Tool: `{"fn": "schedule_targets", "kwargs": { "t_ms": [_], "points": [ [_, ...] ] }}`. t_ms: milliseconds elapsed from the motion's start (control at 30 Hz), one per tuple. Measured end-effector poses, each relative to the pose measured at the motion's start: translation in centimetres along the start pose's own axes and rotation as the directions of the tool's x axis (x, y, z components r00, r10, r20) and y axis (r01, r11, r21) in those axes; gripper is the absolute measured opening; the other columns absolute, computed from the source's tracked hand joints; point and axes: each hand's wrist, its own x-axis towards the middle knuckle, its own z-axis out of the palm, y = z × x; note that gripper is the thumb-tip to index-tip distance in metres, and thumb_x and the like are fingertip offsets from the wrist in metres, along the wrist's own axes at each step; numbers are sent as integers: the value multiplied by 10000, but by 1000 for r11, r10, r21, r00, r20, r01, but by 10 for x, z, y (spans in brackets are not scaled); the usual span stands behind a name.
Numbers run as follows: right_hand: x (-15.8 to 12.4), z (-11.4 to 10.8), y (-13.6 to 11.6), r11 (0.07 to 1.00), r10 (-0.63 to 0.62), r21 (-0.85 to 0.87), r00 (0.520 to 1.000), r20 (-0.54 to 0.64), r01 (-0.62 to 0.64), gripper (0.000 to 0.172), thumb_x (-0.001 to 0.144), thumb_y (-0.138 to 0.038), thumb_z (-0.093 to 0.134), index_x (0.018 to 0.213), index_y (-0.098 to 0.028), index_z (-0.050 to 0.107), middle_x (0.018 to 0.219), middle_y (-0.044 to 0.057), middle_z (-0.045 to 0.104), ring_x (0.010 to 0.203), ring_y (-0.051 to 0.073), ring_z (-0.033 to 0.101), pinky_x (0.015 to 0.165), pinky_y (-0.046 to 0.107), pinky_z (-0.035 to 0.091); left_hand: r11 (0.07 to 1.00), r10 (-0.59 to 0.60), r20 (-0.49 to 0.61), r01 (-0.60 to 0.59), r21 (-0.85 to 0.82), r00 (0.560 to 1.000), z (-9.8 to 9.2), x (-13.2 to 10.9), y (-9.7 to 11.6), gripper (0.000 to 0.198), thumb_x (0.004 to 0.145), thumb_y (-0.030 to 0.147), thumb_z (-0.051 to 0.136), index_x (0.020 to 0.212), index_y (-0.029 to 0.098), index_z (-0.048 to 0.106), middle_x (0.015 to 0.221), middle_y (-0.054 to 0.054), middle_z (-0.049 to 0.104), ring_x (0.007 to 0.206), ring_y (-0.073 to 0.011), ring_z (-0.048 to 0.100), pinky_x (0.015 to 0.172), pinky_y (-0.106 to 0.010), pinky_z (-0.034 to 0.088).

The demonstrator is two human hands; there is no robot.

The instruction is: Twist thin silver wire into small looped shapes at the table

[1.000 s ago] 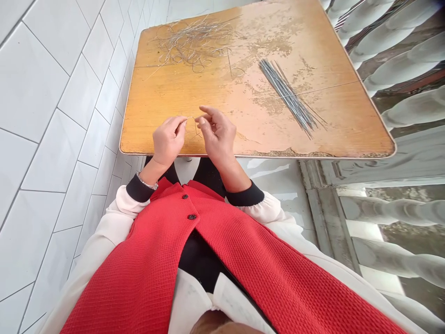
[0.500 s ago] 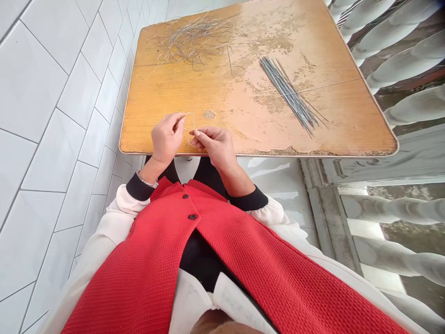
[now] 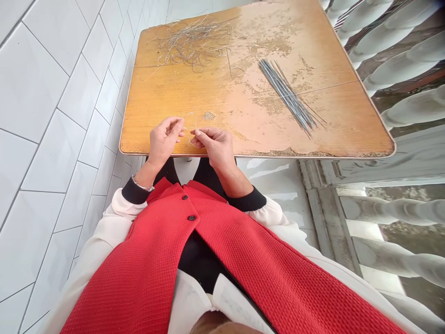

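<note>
Between my hands hangs a thin bent silver wire (image 3: 192,127), curved into a small loop. My right hand (image 3: 213,146) pinches it between thumb and forefinger. The loop's other side runs toward my left hand (image 3: 164,141), whose fingers are curled just beside it; I cannot tell whether they grip it. Both hands are over the front edge of a worn wooden table (image 3: 167,93). Farther off lie a tangle of fine wire (image 3: 191,44) and a bundle of straight metal rods (image 3: 288,95).
A small wire loop (image 3: 238,72) lies near the tangle, and a long single wire (image 3: 316,89) crosses the table's right part. White wall tiles (image 3: 52,139) run along the left. White balusters (image 3: 399,60) stand to the right.
My right hand has dropped toward the table's front edge and turned flatter. My left hand has eased slightly down, and the wire loop now shows more fully between them.
</note>
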Motion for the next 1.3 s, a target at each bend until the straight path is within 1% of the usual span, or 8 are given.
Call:
{"fn": "schedule_targets", "kwargs": {
  "t_ms": [100,333,467,600,800,1000,1200,1300],
  "points": [
    [0,1,-1,1000,1,14,1000,4,-1,314,693,-495,806,737,-184,786,657,9,687,596,99,525,611,253,461,999,-42,25,43,-31,999,2,-1,-2,68,888,212,684,836,171,697,730,22,716,618,-53,673,545,-141,495],
    [4,4,0,994,78,81,997,29,-80,233,650,-425,785,719,-202,796,638,0,655,583,93,475,563,247,376,994,-82,33,84,-69,996,7,2,-1,158,878,124,657,725,162,654,641,47,657,550,-25,607,509,-125,445],
    [5,3,-1,987,107,116,994,34,-111,234,623,-418,812,714,-203,796,625,-8,630,558,78,420,536,243,335,994,-99,52,101,-50,994,3,7,5,116,889,189,681,777,164,689,671,40,664,551,-18,585,517,-120,437],
    [6,2,-5,966,146,212,989,36,-150,248,598,-407,850,723,-202,788,652,-12,613,585,73,442,523,226,322,985,-157,65,161,-60,985,-2,6,8,159,927,300,661,851,166,699,732,23,685,585,-24,595,530,-125,449],
    [9,4,-1,962,129,238,990,47,-137,311,622,-467,857,767,-208,765,676,-25,574,600,80,438,537,234,336,946,-225,216,266,-184,950,0,-3,10,164,908,164,654,744,156,648,711,22,670,562,-21,572,472,-132,381],
    [10,5,2,985,66,159,997,31,-70,336,701,-538,810,766,-218,731,636,-39,532,581,89,445,563,254,366,858,-324,321,420,-296,890,3,-4,8,196,920,227,661,744,162,603,704,16,679,529,-22,558,459,-145,346],
    [6,11,2,955,41,295,999,-33,-30,253,633,-420,880,694,-210,752,606,-43,580,543,55,438,548,226,348,884,-228,366,349,-312,902,6,-8,1,208,913,247,675,742,165,590,672,34,658,538,-31,576,506,-152,419],
    [5,13,2,959,27,283,998,-56,-10,226,643,-399,871,684,-213,749,627,-36,611,543,57,435,552,227,363,887,-210,368,335,-318,906,6,-10,1,227,904,216,683,713,158,578,632,42,634,508,-28,552,503,-154,431]
  ]
}}
